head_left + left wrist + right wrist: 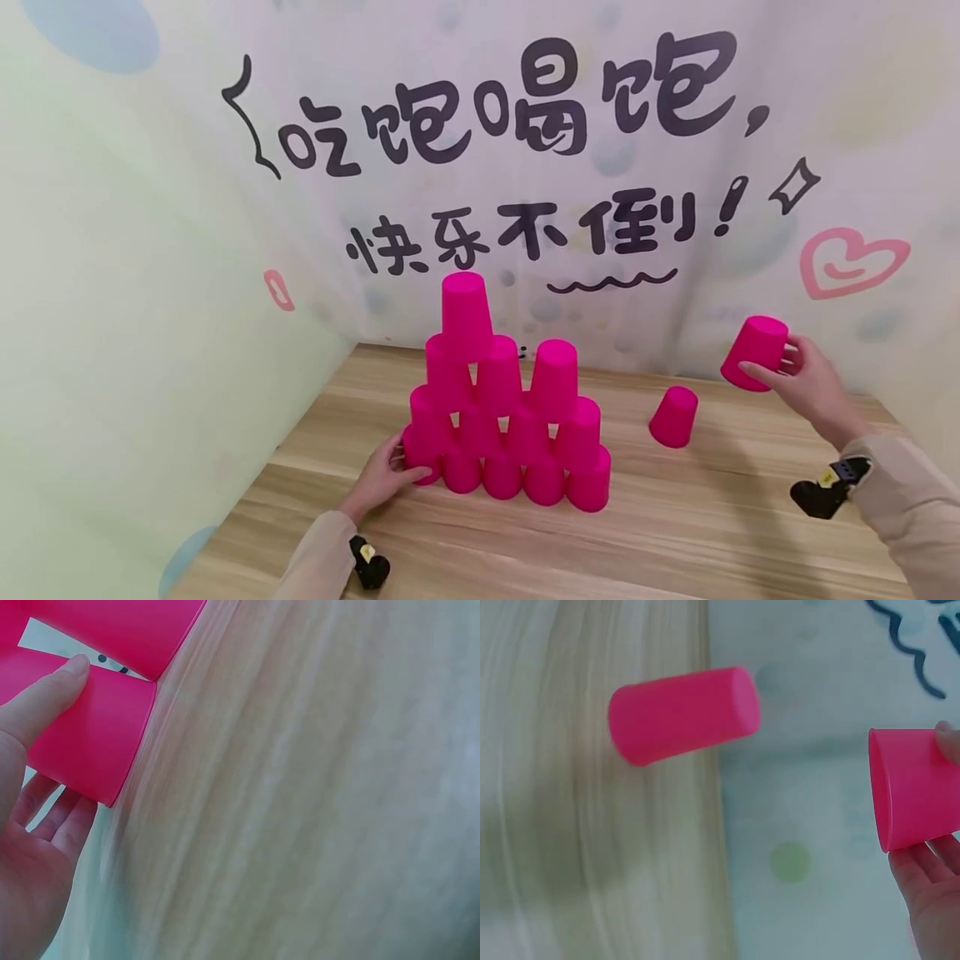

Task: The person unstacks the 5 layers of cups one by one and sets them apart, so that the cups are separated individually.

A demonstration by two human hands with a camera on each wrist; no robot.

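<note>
In the head view, a desk (457, 554) with light wood grain meets a pale backdrop (420, 50) printed with dark Chinese lettering (532, 237), faint coloured spots and a pink heart outline (843, 273); a pale green side wall (112, 292) stands to the left. Fifteen cups can be counted. Thirteen form a pyramid (480, 437) in rows of five, four, three and one, the single top cup (467, 318) resting above the left part of the row of three. One loose cup (674, 417) stands mouth down on the desk, to the right of the pyramid and apart from it. One raised cup (756, 352) is in the right hand (813, 379), mouth down and slightly tilted, its grip closed around the side. All are plain bright pink and taper towards the closed end. The left hand (384, 475) holds the leftmost bottom-row cup (420, 454) at the pyramid's corner.

In the left wrist view, the desk runs off at a slant. Parts of at least two cups show; the left grip has its thumb on one side of the corner cup and fingers on the other.

In the right wrist view, desk and backdrop meet at a straight edge. Two cups show: the loose one, smooth and matt, and the raised one, its thin rim visible, between thumb and fingers, clear of the desk.
</note>
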